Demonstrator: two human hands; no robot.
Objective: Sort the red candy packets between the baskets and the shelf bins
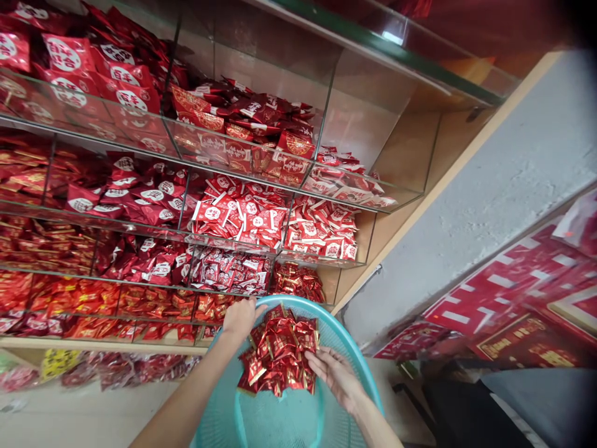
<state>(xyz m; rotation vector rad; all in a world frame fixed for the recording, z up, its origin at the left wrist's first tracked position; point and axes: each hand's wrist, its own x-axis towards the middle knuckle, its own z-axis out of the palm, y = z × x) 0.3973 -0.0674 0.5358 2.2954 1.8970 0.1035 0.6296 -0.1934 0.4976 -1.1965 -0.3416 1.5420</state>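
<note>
A turquoise mesh basket [352,333] is in front of me, below the shelves. My left hand [239,320] is closed around its rim at the upper left. Inside the basket lies a heap of small shiny red packets [280,348] with gold edges. My right hand [334,375] reaches over the basket's right side, its fingers stretched out and touching the right edge of the heap. The tips partly overlap the packets.
Glass-fronted shelves [233,236] with several divided compartments of red packets rise ahead and to the left. A grey wall [489,174] stands to the right, with red printed goods [522,348] and a dark chair-like object [466,404] nearby. Bagged goods [112,370] lie under the shelves.
</note>
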